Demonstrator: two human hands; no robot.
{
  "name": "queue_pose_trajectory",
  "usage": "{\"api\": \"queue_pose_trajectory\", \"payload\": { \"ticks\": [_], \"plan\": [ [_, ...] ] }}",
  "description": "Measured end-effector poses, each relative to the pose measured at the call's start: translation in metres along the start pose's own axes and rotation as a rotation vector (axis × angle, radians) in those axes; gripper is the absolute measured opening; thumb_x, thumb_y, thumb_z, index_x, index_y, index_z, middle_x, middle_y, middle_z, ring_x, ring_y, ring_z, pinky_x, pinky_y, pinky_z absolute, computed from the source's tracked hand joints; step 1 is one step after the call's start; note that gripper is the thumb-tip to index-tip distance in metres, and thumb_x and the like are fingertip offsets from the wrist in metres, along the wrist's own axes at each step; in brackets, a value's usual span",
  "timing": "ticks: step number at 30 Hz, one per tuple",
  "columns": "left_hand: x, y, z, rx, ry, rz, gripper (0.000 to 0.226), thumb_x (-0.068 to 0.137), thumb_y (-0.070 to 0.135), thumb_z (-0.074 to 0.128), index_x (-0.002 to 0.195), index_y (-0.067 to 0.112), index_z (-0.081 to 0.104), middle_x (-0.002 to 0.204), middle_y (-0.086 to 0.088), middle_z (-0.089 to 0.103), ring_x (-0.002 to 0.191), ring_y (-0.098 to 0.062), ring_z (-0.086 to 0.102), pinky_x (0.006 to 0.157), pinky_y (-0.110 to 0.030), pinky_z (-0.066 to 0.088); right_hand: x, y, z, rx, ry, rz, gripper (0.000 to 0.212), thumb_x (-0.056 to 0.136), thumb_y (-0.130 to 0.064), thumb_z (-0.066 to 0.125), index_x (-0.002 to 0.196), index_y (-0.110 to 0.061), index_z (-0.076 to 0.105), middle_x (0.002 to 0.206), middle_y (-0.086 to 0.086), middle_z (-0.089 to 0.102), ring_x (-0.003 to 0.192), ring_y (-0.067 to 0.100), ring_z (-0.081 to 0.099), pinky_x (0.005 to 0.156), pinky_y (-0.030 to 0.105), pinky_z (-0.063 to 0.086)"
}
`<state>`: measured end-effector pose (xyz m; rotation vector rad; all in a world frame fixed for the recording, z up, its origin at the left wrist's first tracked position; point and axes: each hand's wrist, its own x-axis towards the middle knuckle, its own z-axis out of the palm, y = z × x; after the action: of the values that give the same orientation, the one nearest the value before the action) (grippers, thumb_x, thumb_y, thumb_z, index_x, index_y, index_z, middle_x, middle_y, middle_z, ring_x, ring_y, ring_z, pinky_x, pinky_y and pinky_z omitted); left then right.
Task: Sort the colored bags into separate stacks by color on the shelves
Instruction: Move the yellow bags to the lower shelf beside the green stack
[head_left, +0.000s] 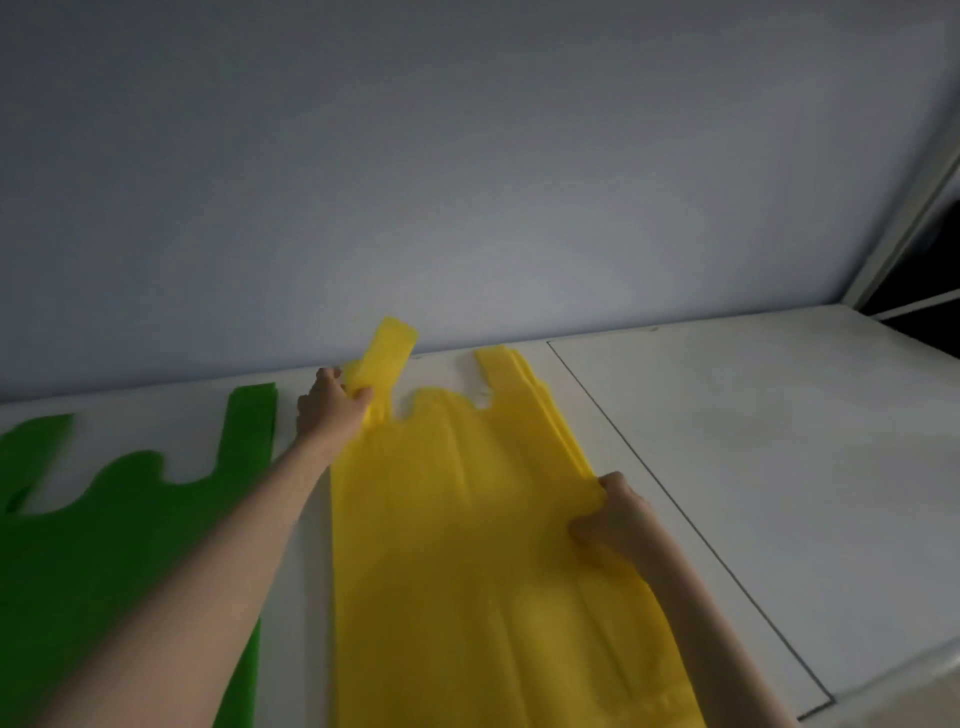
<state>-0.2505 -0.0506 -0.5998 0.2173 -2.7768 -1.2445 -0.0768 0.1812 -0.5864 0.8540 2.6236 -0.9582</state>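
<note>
1. Two bag colours on the white shelf (753, 441): the yellow bag (467, 545) lies flat, long axis running away from the person, handles pointing at the wall (467, 156); the green bag (119, 545) lies just left, pointing likewise.
2. Left hand (327, 410) pinches the yellow bag's left handle, which bends upward from thumb and fingers; right hand (613, 514) grips the right edge, fingers curled on the fabric.
3. Both bags' bottoms are cut off below; everything's slightly blurred; yellow layers uncountable.
</note>
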Motion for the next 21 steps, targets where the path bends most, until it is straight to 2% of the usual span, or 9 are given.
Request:
{"api": "queue_pose_trajectory", "payload": {
  "ticks": [2, 6, 8, 11, 15, 16, 19, 21],
  "plan": [
    [0.001, -0.002, 0.005, 0.149, -0.041, -0.117, 0.057, 0.091, 0.028, 0.055, 0.135, -0.003, 0.035, 0.143, -0.023, 0.041, 0.130, -0.041, 0.040, 0.103, -0.043, 0.037, 0.001, -0.002, -0.001, -0.067, -0.012, -0.007, 0.063, 0.088, -0.016, 0.059, 0.141, -0.008, 0.026, 0.136, 0.015, 0.045, 0.124, 0.029, 0.046, 0.100, 0.035, 0.044],
    [0.004, -0.012, 0.013, 0.246, -0.056, -0.122, 0.050, 0.090, 0.027, 0.055, 0.128, -0.004, 0.046, 0.134, -0.027, 0.049, 0.124, -0.042, 0.046, 0.098, -0.043, 0.042, 0.002, -0.010, -0.003, -0.090, -0.027, -0.008, 0.067, 0.088, -0.029, 0.059, 0.142, -0.004, 0.027, 0.140, 0.017, 0.041, 0.129, 0.032, 0.041, 0.105, 0.039, 0.040],
    [0.008, -0.015, 0.014, 0.212, -0.055, -0.131, 0.048, 0.090, 0.024, 0.054, 0.128, -0.005, 0.048, 0.132, -0.029, 0.051, 0.122, -0.043, 0.050, 0.098, -0.045, 0.044, 0.002, -0.010, -0.002, -0.064, 0.014, -0.006, 0.063, 0.090, -0.035, 0.055, 0.138, -0.004, 0.031, 0.139, 0.017, 0.043, 0.128, 0.032, 0.042, 0.103, 0.040, 0.040],
    [0.016, -0.018, 0.011, 0.119, -0.042, -0.186, 0.050, 0.091, 0.022, 0.054, 0.131, -0.006, 0.045, 0.134, -0.029, 0.050, 0.122, -0.043, 0.050, 0.100, -0.048, 0.044, 0.005, -0.008, 0.002, -0.049, 0.066, 0.011, 0.056, 0.092, -0.034, 0.053, 0.136, -0.004, 0.034, 0.137, 0.016, 0.045, 0.126, 0.031, 0.045, 0.100, 0.039, 0.041],
    [0.013, -0.019, 0.010, 0.226, 0.004, -0.230, 0.060, 0.095, 0.023, 0.049, 0.143, -0.006, 0.026, 0.147, -0.028, 0.031, 0.134, -0.043, 0.035, 0.107, -0.048, 0.037, 0.007, -0.005, 0.002, -0.052, 0.063, 0.023, 0.056, 0.090, -0.035, 0.054, 0.135, -0.007, 0.036, 0.136, 0.014, 0.047, 0.124, 0.030, 0.048, 0.096, 0.038, 0.044],
    [0.012, -0.019, 0.010, 0.249, 0.003, -0.206, 0.057, 0.095, 0.021, 0.048, 0.141, -0.006, 0.029, 0.146, -0.029, 0.033, 0.133, -0.043, 0.036, 0.106, -0.048, 0.037, 0.008, -0.005, 0.001, -0.053, 0.065, 0.021, 0.055, 0.090, -0.035, 0.055, 0.134, -0.007, 0.037, 0.135, 0.014, 0.047, 0.123, 0.030, 0.048, 0.096, 0.037, 0.045],
    [0.011, -0.015, 0.010, 0.167, 0.003, -0.118, 0.036, 0.089, 0.015, 0.049, 0.120, -0.003, 0.053, 0.125, -0.028, 0.055, 0.119, -0.045, 0.049, 0.095, -0.047, 0.045, 0.009, -0.004, 0.000, -0.064, 0.066, 0.004, 0.052, 0.090, -0.034, 0.055, 0.132, -0.006, 0.040, 0.132, 0.013, 0.050, 0.119, 0.028, 0.051, 0.092, 0.034, 0.045],
    [0.010, -0.010, 0.008, 0.047, 0.054, -0.039, 0.031, 0.086, 0.011, 0.049, 0.114, 0.000, 0.056, 0.118, -0.025, 0.057, 0.116, -0.043, 0.048, 0.089, -0.046, 0.045, 0.010, -0.003, 0.000, -0.069, 0.067, -0.009, 0.050, 0.090, -0.032, 0.055, 0.130, -0.006, 0.042, 0.129, 0.013, 0.051, 0.115, 0.027, 0.052, 0.086, 0.032, 0.045]
  ]
}}
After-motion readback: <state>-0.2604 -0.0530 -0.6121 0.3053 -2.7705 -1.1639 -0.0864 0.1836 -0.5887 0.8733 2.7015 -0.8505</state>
